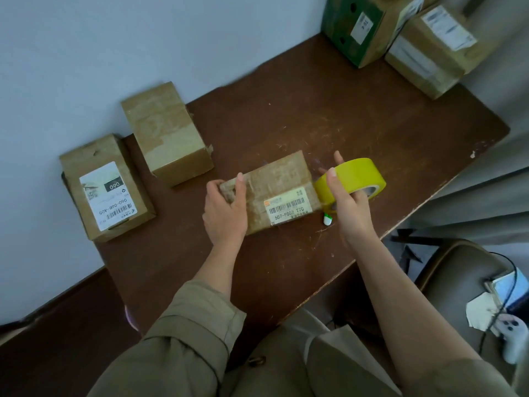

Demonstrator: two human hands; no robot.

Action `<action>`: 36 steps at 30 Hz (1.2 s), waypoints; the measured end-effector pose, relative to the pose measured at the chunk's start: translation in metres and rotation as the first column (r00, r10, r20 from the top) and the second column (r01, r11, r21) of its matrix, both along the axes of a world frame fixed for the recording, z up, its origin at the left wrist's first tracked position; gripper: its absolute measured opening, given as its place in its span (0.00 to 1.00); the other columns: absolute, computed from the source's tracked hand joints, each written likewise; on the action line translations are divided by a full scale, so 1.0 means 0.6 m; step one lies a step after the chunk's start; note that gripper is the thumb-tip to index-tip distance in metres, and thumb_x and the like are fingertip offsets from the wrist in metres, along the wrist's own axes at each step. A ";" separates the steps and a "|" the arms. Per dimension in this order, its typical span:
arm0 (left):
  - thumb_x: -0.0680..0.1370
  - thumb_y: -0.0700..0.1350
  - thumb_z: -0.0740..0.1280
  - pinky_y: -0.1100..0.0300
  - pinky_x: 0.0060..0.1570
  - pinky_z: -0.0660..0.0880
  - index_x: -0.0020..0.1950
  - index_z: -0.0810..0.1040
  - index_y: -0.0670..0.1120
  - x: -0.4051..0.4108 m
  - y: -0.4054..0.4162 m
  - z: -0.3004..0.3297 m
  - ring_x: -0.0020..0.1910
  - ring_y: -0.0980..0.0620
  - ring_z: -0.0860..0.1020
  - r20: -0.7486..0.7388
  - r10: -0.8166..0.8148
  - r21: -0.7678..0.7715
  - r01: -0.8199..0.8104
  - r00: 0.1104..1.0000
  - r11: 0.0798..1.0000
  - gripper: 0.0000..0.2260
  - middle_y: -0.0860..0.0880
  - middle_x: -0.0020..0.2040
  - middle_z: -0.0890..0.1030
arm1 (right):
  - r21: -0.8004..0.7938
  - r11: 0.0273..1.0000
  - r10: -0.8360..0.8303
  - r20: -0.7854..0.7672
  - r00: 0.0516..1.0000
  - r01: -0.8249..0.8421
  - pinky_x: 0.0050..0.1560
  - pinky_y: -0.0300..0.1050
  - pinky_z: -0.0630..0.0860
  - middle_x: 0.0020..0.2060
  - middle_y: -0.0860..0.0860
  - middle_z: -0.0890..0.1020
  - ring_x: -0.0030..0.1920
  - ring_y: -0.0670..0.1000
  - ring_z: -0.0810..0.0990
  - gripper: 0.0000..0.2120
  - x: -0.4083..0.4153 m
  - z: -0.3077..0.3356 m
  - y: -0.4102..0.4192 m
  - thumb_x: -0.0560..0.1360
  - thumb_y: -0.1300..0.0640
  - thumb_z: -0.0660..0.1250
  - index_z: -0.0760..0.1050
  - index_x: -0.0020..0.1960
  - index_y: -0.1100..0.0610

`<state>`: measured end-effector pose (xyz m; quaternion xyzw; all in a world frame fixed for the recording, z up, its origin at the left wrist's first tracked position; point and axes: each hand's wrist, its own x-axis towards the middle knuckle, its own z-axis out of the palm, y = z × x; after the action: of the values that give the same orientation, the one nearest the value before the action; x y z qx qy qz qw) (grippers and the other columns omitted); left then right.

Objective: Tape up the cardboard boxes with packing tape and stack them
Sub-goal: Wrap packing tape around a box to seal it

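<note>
On a brown table [329, 133], a labelled cardboard box [282, 193] lies between a person's hands: the left hand [226, 210] grips its near end, while the right hand [347, 207] grasps a yellow tape roll [353, 176] touching its far end.

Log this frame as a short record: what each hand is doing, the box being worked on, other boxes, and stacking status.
left hand: left hand grips the left end of the small labelled box
right hand: right hand holds the yellow tape roll at the box's right end
surface: brown table
other boxes: two boxes at left, green box and tan box at far right
stacking: no box plainly resting on another
</note>
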<state>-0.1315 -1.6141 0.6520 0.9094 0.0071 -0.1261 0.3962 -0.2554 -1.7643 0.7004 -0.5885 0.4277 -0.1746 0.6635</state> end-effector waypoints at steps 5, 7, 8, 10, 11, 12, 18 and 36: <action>0.82 0.62 0.49 0.49 0.55 0.70 0.70 0.66 0.46 -0.002 0.017 0.001 0.59 0.42 0.74 0.050 0.052 -0.025 -0.051 0.997 0.998 0.25 0.42 0.67 0.70 | 0.014 0.989 0.145 0.067 0.987 -0.147 0.69 0.59 0.73 0.62 0.47 0.82 0.64 0.48 0.79 0.23 0.023 0.047 0.017 0.73 0.40 0.70 0.71 0.66 0.29; 0.82 0.62 0.50 0.45 0.57 0.69 0.77 0.59 0.46 0.003 0.016 0.011 0.60 0.39 0.71 0.104 0.031 0.145 -0.046 0.994 0.988 0.29 0.39 0.69 0.64 | -0.058 0.981 0.187 0.091 0.978 -0.182 0.68 0.53 0.74 0.59 0.50 0.83 0.62 0.47 0.80 0.23 0.028 0.063 0.029 0.76 0.45 0.70 0.70 0.69 0.33; 0.82 0.62 0.50 0.44 0.59 0.68 0.78 0.58 0.47 0.007 0.013 0.024 0.61 0.38 0.69 0.128 -0.001 0.228 -0.028 0.992 0.973 0.29 0.39 0.68 0.64 | -0.101 0.976 0.203 0.102 0.974 -0.192 0.66 0.48 0.75 0.58 0.52 0.84 0.61 0.45 0.81 0.21 0.031 0.071 0.035 0.79 0.49 0.69 0.70 0.69 0.35; 0.83 0.61 0.50 0.44 0.63 0.65 0.78 0.58 0.51 0.015 0.004 0.058 0.64 0.38 0.66 0.115 -0.037 0.238 0.009 0.993 0.971 0.27 0.39 0.69 0.64 | -0.195 0.960 0.229 0.122 0.966 -0.202 0.59 0.37 0.75 0.60 0.55 0.82 0.56 0.41 0.81 0.16 0.039 0.094 0.047 0.81 0.55 0.67 0.74 0.63 0.37; 0.82 0.63 0.49 0.43 0.65 0.63 0.78 0.59 0.52 0.019 -0.002 0.079 0.67 0.38 0.64 0.048 -0.021 0.152 0.013 0.999 0.988 0.27 0.40 0.70 0.64 | -0.239 0.949 0.240 0.135 0.961 -0.204 0.57 0.36 0.75 0.62 0.55 0.82 0.55 0.41 0.81 0.15 0.043 0.104 0.052 0.81 0.57 0.67 0.76 0.60 0.37; 0.81 0.66 0.50 0.42 0.67 0.62 0.78 0.59 0.53 0.023 -0.008 0.104 0.70 0.38 0.62 -0.072 -0.004 0.010 0.005 0.997 1.000 0.29 0.41 0.73 0.62 | -0.284 0.935 0.261 0.139 0.955 -0.214 0.58 0.38 0.76 0.61 0.55 0.82 0.55 0.43 0.81 0.16 0.048 0.110 0.057 0.80 0.56 0.68 0.75 0.61 0.37; 0.59 0.77 0.71 0.43 0.63 0.75 0.64 0.73 0.57 0.041 -0.033 0.161 0.67 0.42 0.74 -0.410 -0.192 -0.482 -0.033 0.892 0.875 0.40 0.43 0.70 0.73 | -0.471 0.819 0.387 0.033 0.921 -0.328 0.63 0.57 0.76 0.61 0.46 0.80 0.64 0.46 0.78 0.25 0.069 0.121 0.095 0.76 0.41 0.67 0.66 0.71 0.32; 0.79 0.49 0.70 0.60 0.49 0.80 0.57 0.79 0.50 0.062 0.048 0.148 0.48 0.56 0.84 -0.279 -0.339 -0.625 0.098 0.899 0.774 0.08 0.53 0.49 0.84 | -0.150 0.986 -0.037 0.208 0.977 0.069 0.51 0.49 0.76 0.36 0.49 0.78 0.40 0.48 0.78 0.16 0.083 0.119 0.060 0.77 0.57 0.72 0.74 0.59 0.65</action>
<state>-0.0940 -1.5852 0.7405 0.6907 -0.0647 -0.3397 0.6351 -0.2057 -1.7281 0.7721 -0.6059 0.3578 -0.2851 0.6509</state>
